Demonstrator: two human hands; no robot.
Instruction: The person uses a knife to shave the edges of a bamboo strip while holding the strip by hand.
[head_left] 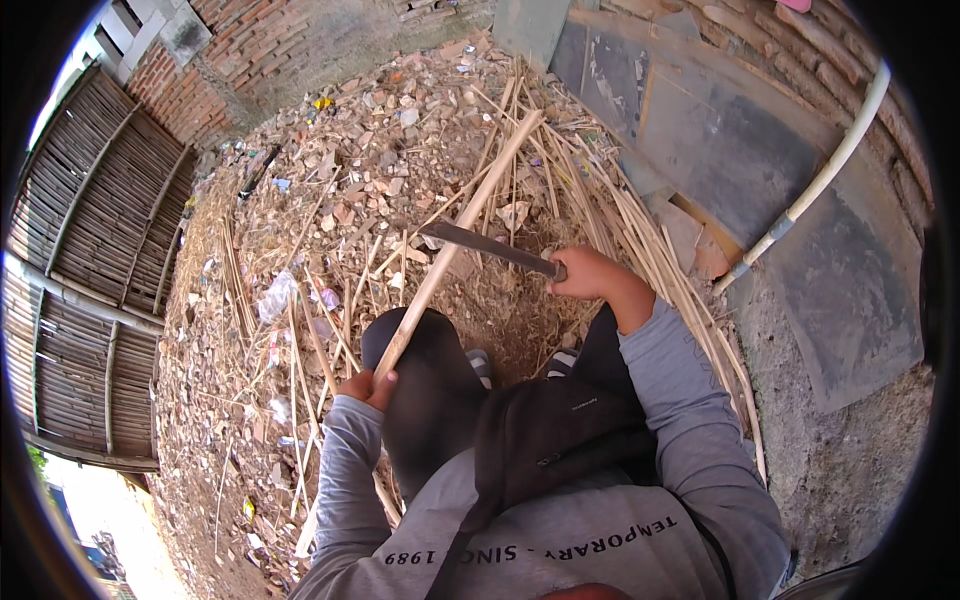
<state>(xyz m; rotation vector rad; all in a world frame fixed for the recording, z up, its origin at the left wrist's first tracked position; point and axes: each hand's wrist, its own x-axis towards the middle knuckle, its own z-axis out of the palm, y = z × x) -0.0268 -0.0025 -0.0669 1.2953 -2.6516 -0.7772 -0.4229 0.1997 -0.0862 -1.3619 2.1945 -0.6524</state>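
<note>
My left hand [368, 389] is closed round the near end of a long, pale bamboo strip [462, 222]. The strip slants up and away to the right, passing over my left knee. In my right hand [583, 274] is the handle of a machete [495, 249], its dark blade pointing left. The blade crosses the strip near its middle and appears to lie against it; whether it has cut in cannot be made out. The fingers of my right hand wrap the handle, hiding most of it.
Split bamboo strips [690, 285] lie in a long pile at my right, with more sticks [300, 390] at my left. Rubble and litter [330, 190] cover the ground. A bamboo fence [90, 230], a brick wall [260, 50], dark sheets [725, 150] and a white pipe [835, 165] stand around.
</note>
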